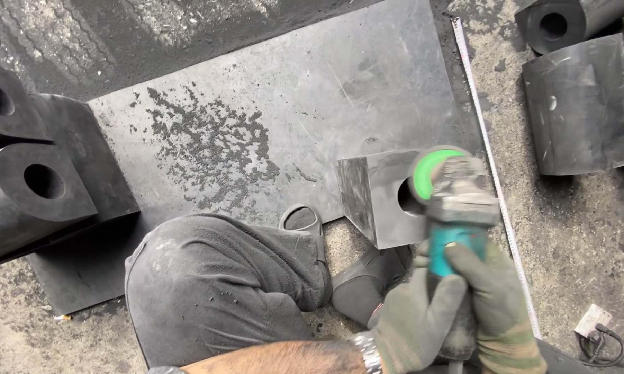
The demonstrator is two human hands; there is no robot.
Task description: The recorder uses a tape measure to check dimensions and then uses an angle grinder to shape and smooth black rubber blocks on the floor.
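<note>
Gritty concrete floor [575, 228], dusted with black grindings; a large dark rubber mat [277, 104] lies over it.

Landmark: the black rubber block with a round bore [377, 197], standing at the near edge of the mat.

- Teal-bodied angle grinder with a green disc [450, 201] is held up against the bored face of the block, disc at the rim of the hole.
- Left hand [416, 318] in a grey-green work glove is wrapped tight round the grinder body from the near side of the block; metal watch [369, 353] at the wrist.
- Right hand [499, 305], same glove, is clamped on the grinder body beside the left, fingers curled over the teal casing.
- Grey-trousered knee [215, 284] bent just left of the block; 2 dark rubber shoes [360, 277] directly below it.
- White measuring tape [495, 180] runs along the floor just right of the block.
- More bored black rubber blocks: 2 stacked well left [35, 187], others well right [578, 104].
- Loose black crumbs [208, 145] scattered on the mat, left of the block.

Handling, judged: grinder looks compact but dense, casing dusty and likely slick; best held with both hands on the body, clear of the disc. Block looks heavy, stiff yet slightly yielding, matte; take it by its flat sides.
</note>
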